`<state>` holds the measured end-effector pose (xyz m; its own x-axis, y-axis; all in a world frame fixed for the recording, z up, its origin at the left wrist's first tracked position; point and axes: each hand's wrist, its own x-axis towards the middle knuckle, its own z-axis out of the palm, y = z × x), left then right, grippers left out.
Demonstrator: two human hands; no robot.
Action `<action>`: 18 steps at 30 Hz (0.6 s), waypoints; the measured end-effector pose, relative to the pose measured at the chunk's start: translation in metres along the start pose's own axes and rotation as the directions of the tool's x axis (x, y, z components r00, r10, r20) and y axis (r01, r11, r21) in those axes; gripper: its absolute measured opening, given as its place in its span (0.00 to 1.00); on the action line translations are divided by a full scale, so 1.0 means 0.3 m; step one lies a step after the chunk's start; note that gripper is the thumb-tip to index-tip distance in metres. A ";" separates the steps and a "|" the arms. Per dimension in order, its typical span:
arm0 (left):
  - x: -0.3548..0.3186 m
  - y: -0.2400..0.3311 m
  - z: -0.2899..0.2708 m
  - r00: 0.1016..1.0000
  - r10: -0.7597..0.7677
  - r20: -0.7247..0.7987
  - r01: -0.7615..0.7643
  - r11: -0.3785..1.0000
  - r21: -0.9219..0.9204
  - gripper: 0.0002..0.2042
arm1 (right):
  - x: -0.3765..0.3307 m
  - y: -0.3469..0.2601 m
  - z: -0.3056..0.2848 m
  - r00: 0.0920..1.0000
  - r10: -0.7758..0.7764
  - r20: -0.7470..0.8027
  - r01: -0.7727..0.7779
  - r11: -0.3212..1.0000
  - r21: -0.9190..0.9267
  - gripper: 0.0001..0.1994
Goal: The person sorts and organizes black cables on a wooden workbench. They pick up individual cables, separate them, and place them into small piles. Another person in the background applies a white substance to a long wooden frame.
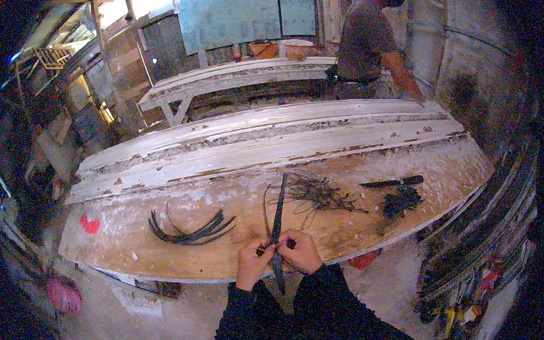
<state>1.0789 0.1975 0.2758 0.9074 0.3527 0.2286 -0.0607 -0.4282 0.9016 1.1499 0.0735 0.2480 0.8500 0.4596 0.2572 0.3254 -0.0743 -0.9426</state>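
My left hand (254, 264) and my right hand (301, 251) are close together at the near edge of a worn wooden workbench (179, 250). Both pinch a long dark flat strip (278, 212) that runs from between my fingers up across the bench and also hangs a little below my hands. Thin dark fibres (319, 194) lie tangled around the strip's far end. A bundle of curved dark strips (192, 232) rests on the bench to the left of my hands.
A dark clump of fibres (401, 203) and a short dark strip (393, 182) lie to the right. White peeling planks (273, 143) run along the bench's far side. Another person (366, 44) stands beyond, by a second bench (227, 78) with buckets (295, 49).
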 end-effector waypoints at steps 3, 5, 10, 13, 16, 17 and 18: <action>0.002 -0.009 0.002 0.999 0.000 0.038 0.001 1.000 -0.016 0.08 | 0.002 -0.010 -0.002 0.999 -0.053 0.002 0.053 0.997 -0.061 0.08; 0.002 -0.017 0.001 0.997 0.002 0.081 0.004 0.998 -0.069 0.08 | 0.001 -0.020 -0.003 0.996 -0.084 0.002 0.084 0.993 -0.087 0.07; 0.009 -0.044 0.002 0.991 0.067 0.113 -0.062 0.997 -0.043 0.09 | -0.014 -0.048 -0.004 1.000 0.009 0.013 -0.009 0.999 -0.037 0.04; 0.007 -0.065 0.013 0.992 0.090 0.087 -0.088 0.996 -0.024 0.10 | -0.016 -0.058 0.004 0.992 -0.121 -0.032 0.117 0.987 -0.112 0.09; 0.009 -0.083 0.016 0.985 0.150 0.084 -0.154 0.987 0.041 0.10 | -0.018 -0.067 0.006 0.993 -0.118 -0.021 0.112 0.977 -0.183 0.10; 0.010 -0.087 0.017 0.988 0.120 0.098 -0.124 0.992 0.035 0.10 | -0.020 -0.070 0.005 0.993 -0.121 -0.018 0.115 0.976 -0.185 0.10; 0.011 -0.089 0.016 0.988 0.123 0.096 -0.128 0.991 0.044 0.10 | -0.022 -0.075 0.005 0.992 -0.124 -0.014 0.119 0.975 -0.187 0.10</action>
<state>1.0854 0.2061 0.2509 0.9286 0.2160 0.3017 -0.1579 -0.5057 0.8481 1.1364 0.0735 0.2671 0.8090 0.4529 0.3747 0.4959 -0.1837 -0.8487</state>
